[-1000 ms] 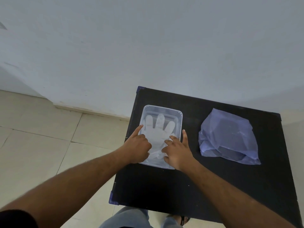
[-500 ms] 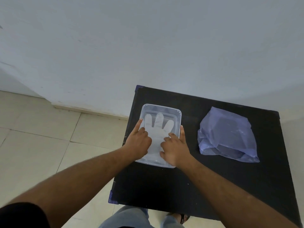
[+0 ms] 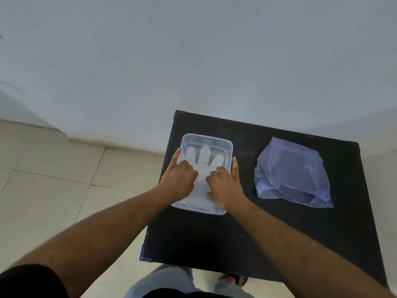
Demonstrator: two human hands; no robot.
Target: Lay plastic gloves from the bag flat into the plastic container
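A clear plastic container sits on the left part of a black table. A translucent white plastic glove lies flat inside it, fingers pointing away from me. My left hand rests on the glove's left side, thumb along the container's left rim. My right hand presses on the glove's right side, thumb along the right rim. Both hands have fingers curled down onto the glove. A bluish translucent plastic bag lies to the right on the table, apart from both hands.
The black table stands against a white wall. Beige tiled floor lies to the left. My legs and a sandalled foot show below the table's near edge.
Both hands have slid slightly over the glove inside the container, and my view has shifted a little. The bag has not moved.
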